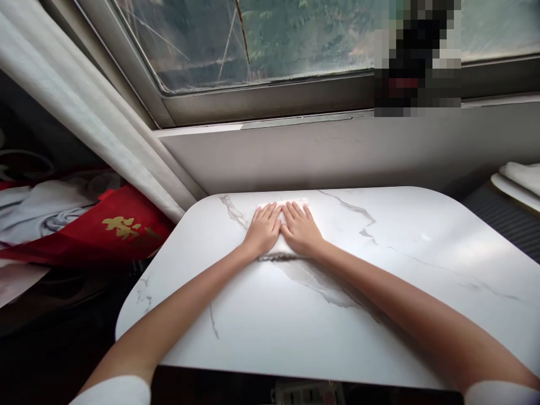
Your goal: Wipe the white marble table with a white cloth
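Observation:
A folded white cloth [278, 247] lies on the white marble-patterned table [270, 337], near its far side. My left hand [264, 228] rests flat on the left part of the cloth with fingers stretched out. Beside it, my right hand [301, 228] presses flat on the right part, fingers spread and pointing toward the window. The two hands touch or nearly touch at the thumbs. Much of the cloth is hidden under them, while its near edge and a strip at the top right show.
Beyond the table are a wall [270, 160] and a window [274, 45]. A pale curtain [97, 112] hangs at the left, by a red bag [122, 225] with gold lettering and some grey cloth [54, 208]. White fabric [523, 177] sits at the far right.

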Demonstrator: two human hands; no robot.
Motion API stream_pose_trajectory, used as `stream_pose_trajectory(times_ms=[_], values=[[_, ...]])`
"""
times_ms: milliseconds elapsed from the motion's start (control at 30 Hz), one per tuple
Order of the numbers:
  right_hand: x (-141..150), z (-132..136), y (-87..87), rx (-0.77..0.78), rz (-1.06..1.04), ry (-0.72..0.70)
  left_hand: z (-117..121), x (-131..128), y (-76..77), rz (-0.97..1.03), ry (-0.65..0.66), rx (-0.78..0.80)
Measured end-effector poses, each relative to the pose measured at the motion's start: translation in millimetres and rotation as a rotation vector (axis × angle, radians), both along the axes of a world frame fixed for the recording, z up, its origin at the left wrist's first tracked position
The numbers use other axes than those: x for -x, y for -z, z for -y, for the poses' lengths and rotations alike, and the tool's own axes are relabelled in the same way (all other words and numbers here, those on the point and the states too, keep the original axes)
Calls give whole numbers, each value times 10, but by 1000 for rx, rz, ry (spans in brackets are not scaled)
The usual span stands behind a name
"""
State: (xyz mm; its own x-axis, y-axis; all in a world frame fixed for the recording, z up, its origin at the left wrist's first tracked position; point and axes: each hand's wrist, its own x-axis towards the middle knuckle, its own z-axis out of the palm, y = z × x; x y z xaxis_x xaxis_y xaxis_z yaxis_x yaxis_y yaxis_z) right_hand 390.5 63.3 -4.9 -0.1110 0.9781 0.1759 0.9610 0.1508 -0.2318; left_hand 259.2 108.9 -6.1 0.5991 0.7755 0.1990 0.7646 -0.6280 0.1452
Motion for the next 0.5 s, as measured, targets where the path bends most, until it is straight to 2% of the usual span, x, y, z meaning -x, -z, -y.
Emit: stream_pose_trajectory(times_ms=[100, 233, 367, 500], values=[[-324, -430, -7, -3, 49, -1, -426, -359, -9, -18, -6, -8], [-675, -706, 4, -24, 83, 27, -717, -720, -14, -20, 4, -15], [-779, -734, 24, -52, 91, 27, -769, -840, 7, -12, 4, -38], [-734, -605, 22, -63, 101, 45, -664, -809, 13, -18, 4, -33]])
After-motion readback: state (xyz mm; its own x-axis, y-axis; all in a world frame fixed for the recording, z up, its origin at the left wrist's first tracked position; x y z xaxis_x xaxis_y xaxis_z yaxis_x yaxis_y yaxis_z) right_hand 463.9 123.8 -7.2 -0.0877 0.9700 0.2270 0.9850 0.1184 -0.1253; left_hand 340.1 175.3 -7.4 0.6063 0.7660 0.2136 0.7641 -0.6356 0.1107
